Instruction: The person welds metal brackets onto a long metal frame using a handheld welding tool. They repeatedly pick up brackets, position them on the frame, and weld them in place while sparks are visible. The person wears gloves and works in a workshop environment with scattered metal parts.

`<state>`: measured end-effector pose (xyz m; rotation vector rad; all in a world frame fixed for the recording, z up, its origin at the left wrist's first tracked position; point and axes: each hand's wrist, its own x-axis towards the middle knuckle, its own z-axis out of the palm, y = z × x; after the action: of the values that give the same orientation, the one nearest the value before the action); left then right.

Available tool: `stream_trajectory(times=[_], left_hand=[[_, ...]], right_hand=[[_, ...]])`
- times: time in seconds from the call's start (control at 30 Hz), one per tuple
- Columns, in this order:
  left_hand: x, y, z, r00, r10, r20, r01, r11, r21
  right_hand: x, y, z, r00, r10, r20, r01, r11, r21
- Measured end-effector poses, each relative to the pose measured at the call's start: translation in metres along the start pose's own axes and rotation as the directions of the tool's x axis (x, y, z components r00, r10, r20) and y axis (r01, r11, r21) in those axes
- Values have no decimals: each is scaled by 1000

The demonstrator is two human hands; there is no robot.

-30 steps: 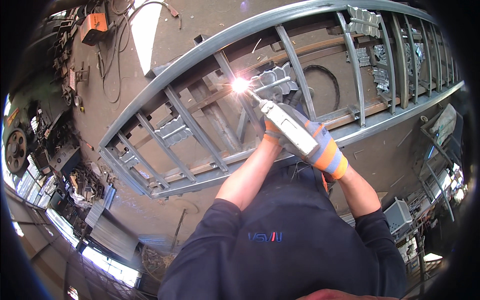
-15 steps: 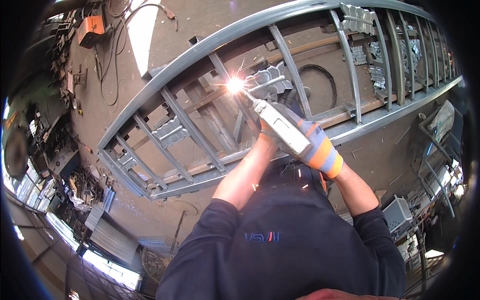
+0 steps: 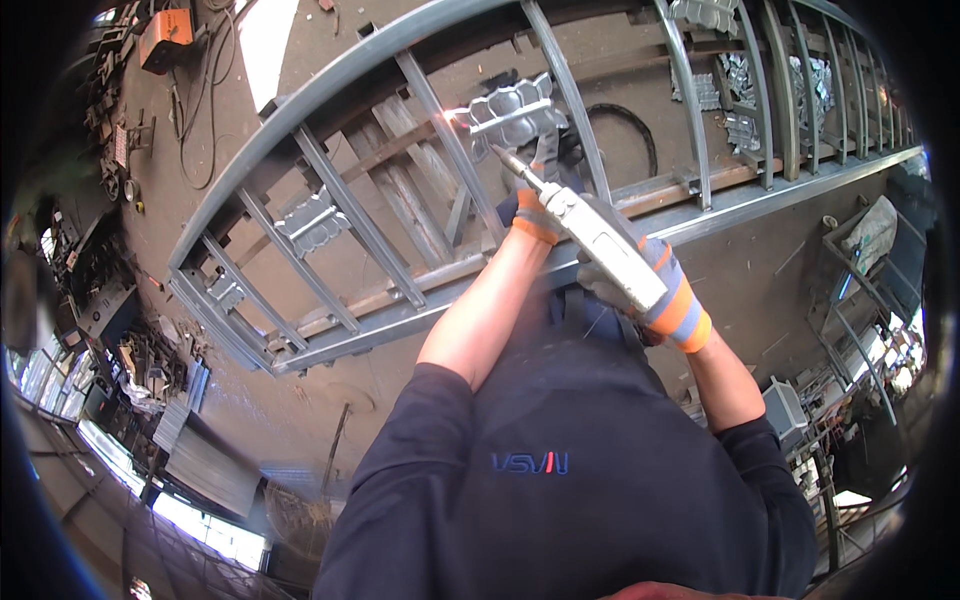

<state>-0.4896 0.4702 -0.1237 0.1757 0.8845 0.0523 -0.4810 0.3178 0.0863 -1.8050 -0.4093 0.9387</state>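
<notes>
My right hand [image 3: 655, 285], in a grey glove with an orange cuff, grips the white handle of a welding torch [image 3: 600, 235]. The torch tip [image 3: 505, 160] points up-left at a small glowing spot [image 3: 462, 115] where a pressed metal ornament [image 3: 515, 105] meets a bar of the grey steel gate frame [image 3: 330, 95]. My gloved left hand [image 3: 537, 205] lies under the front of the torch, fingers toward the ornament. The torch hides its grip.
The gate frame lies flat across the workshop floor on wooden beams [image 3: 400, 190]. A black hose coil [image 3: 625, 135] sits under it. An orange machine [image 3: 165, 25] with cables stands at the top left. Scrap metal [image 3: 150, 360] lies left, and metal racks [image 3: 860, 290] stand right.
The bright arc at the torch tip has died down to a small glow. The tip now sits slightly back from the joint, and the frame has shifted up in view.
</notes>
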Motion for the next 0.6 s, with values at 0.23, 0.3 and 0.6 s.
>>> stream_trajectory(times=[0.23,0.3,0.6], left_hand=[[10,-19,-4,990,141,-3,-140,985,101],[10,-24,-5,986,168,-6,-166,979,117],[3,-34,-9,978,206,-23,-201,970,136]], right_hand=[[14,24,1,997,-65,36,65,998,5],[17,23,-3,990,84,111,-100,985,142],[35,32,-10,971,-180,157,188,981,-38]])
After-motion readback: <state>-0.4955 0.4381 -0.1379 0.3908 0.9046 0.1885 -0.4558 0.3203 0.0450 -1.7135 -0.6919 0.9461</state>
